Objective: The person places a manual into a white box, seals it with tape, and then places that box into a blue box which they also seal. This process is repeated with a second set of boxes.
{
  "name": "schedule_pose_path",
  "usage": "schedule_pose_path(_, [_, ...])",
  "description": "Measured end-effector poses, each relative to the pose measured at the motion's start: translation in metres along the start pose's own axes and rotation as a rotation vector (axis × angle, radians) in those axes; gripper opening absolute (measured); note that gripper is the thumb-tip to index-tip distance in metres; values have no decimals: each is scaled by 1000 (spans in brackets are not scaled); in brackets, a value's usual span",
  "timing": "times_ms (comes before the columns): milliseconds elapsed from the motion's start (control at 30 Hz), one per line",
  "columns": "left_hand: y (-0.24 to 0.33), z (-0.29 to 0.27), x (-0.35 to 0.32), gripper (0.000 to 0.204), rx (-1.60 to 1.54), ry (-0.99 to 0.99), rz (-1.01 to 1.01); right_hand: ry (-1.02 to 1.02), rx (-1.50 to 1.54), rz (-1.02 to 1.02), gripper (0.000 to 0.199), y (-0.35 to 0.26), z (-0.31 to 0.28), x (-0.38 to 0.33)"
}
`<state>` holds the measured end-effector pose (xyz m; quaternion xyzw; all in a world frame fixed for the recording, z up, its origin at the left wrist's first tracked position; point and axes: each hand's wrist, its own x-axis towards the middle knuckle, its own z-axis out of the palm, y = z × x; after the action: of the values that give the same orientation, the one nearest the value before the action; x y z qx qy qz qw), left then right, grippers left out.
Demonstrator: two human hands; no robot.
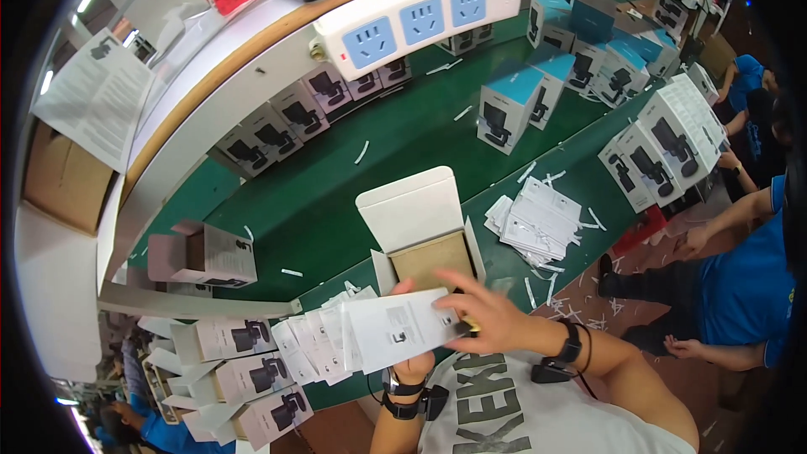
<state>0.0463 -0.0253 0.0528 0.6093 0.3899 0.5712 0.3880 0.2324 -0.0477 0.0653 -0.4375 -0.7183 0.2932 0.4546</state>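
The left hand (415, 366) gripped the leaflet (395, 329) from beneath; the right hand (496, 318), fingers half spread, overlapped its edge, hold unclear, so steady, flat support seemed wise.

Green bench (403, 130) under open white box (414, 206), teal-topped cartons (507, 99), piled papers (542, 217), scattered white strips (361, 152)
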Motion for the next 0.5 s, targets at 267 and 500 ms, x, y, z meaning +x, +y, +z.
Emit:
schedule_pose_path(267, [40, -9, 13, 72, -169, -116, -33, -95, -65, 15, 55, 1, 20, 6])
schedule_pose_path(500, [-20, -13, 40, 69, 80, 123, 206, -25, 353, 184, 38, 11, -8, -34])
